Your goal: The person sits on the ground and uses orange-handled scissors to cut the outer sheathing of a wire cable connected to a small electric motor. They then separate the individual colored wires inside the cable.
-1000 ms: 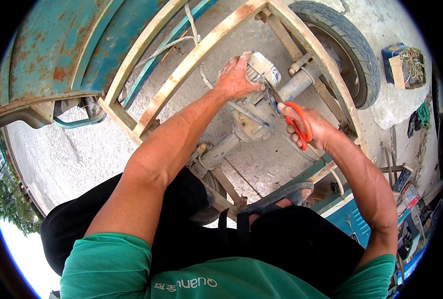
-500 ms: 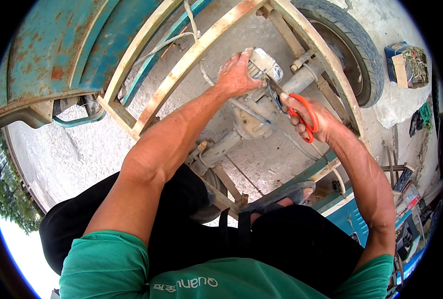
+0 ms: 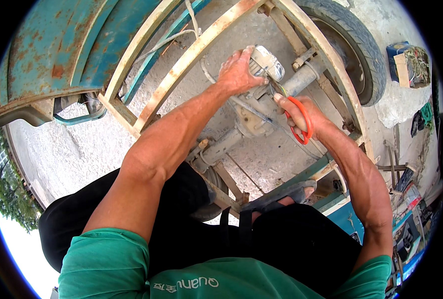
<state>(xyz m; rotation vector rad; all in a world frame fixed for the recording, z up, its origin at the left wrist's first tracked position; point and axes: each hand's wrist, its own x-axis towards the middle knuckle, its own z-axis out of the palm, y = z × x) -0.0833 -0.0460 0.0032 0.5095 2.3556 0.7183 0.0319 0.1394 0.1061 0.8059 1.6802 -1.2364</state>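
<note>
Here your right hand is clasping the scissors, fingers curling round their orange handles, and your left hand is resting fingers apart, the motor sitting beneath their tips!

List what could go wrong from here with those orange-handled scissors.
1. The scissors in the right hand have their blades close to the left hand, which has no glove; a slip could nick its thumb.
2. The cable with a coiled sleeve runs near the blades, so a stray cut might damage it.
3. The sandal leaves toes exposed; if the scissors were dropped, they might hit them.
</note>
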